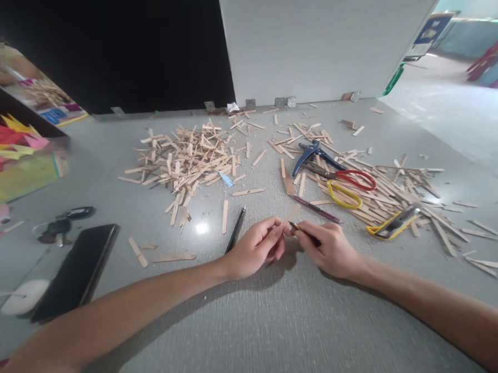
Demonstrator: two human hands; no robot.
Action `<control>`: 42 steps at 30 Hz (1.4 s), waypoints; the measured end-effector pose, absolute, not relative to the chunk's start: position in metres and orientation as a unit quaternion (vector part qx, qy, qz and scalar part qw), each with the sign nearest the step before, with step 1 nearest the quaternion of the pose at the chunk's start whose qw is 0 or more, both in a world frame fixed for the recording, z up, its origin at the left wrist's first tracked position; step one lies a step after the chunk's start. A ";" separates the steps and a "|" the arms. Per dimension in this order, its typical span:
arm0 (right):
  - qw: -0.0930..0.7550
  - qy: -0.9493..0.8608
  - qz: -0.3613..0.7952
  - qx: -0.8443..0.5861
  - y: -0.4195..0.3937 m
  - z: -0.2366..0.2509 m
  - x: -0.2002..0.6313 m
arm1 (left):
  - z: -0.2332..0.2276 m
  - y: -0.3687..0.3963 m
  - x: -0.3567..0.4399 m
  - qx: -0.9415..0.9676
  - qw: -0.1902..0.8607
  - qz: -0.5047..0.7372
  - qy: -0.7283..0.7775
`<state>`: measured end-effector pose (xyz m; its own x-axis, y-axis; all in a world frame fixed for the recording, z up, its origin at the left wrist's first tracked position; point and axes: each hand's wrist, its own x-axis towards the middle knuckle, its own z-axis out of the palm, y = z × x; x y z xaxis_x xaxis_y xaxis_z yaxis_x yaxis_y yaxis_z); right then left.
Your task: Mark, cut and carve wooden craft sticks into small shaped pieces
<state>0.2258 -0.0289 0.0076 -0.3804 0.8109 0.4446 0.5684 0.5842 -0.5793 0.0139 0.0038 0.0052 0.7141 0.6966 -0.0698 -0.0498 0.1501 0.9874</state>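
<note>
Near the middle of the grey table, my left hand is closed in a pinch on a small pale craft stick, whose end sticks out beyond the fingertips. Close beside it, my right hand grips a slim pen-like tool with a brass-coloured tip; most of its body is hidden in the fingers. The tip points at the left fingertips, and I cannot tell whether it touches the stick. A black pen lies just behind my left wrist. A dark red pen rests beyond my right hand.
A heap of cut craft sticks lies back left. On the right are longer sticks, blue-handled pliers, red-and-yellow-handled scissors and a yellow utility knife. A phone and keys lie left. Upright boards stand behind.
</note>
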 end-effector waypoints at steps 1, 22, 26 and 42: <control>0.368 -0.803 0.165 -0.439 -0.030 0.009 0.226 | 0.005 0.004 0.014 0.601 0.699 0.268 0.280; 0.460 -0.708 0.189 -0.500 -0.040 0.003 0.229 | 0.011 0.000 0.011 0.667 0.614 0.256 0.335; 0.468 -0.706 0.200 -0.493 -0.039 0.000 0.228 | 0.010 -0.001 0.011 0.659 0.608 0.263 0.356; 0.443 -0.742 0.171 -0.473 -0.036 0.008 0.228 | 0.011 0.000 0.012 0.674 0.612 0.242 0.336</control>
<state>0.2278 -0.0360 0.0078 -0.1606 0.8533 0.4961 0.5504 0.4946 -0.6726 0.0119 0.0000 0.0108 0.6574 0.7488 -0.0846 0.1555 -0.0250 0.9875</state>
